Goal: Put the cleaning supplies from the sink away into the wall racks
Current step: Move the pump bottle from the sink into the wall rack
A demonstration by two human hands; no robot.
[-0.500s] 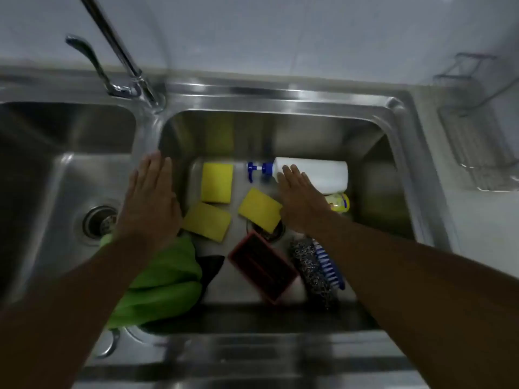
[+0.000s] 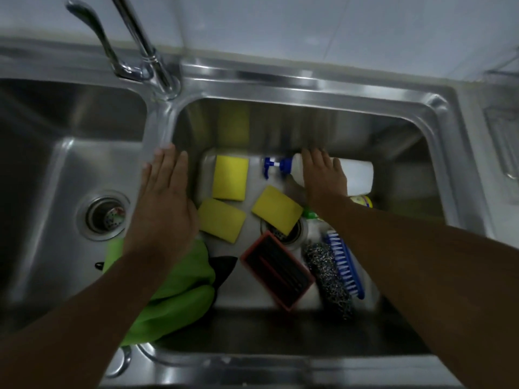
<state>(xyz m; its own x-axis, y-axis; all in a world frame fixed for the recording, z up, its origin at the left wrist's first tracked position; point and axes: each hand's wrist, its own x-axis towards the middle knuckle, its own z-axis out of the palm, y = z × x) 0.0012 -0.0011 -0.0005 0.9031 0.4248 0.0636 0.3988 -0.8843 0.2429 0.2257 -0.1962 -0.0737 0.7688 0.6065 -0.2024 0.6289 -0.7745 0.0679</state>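
Clutter is filling the right basin of the steel sink. The right hand is reaching to the basin's far edge and lying across the white spray bottle, which is resting on its side along the far wall with its blue trigger head pointing left. That hand's grip is spread, fingers lying straight over the bottle's shoulder; whether the thumb is curling under it I cannot tell. The left hand is stretching over the basin's left edge, above the divider between the two bowls. Its grip is lying flat, fingers straight and pressed side by side, holding nothing. Three yellow sponges are lying on the basin floor: one near the far left corner, a second sponge just in front of it, and a third sponge overlapping the far rim of the drain. A green cloth is draping over the near left corner, beneath the left forearm. A red-rimmed tray is sitting at a slant in front of the drain. Beside it, toward the right edge, a steel scourer is lying against a blue-bristled brush. A yellow-capped container is peeking out just in front of the bottle, partly hidden by the right wrist. The faucet is standing at the far edge between the bowls, and a wire rack is showing, blurred, past the sink's right edge.
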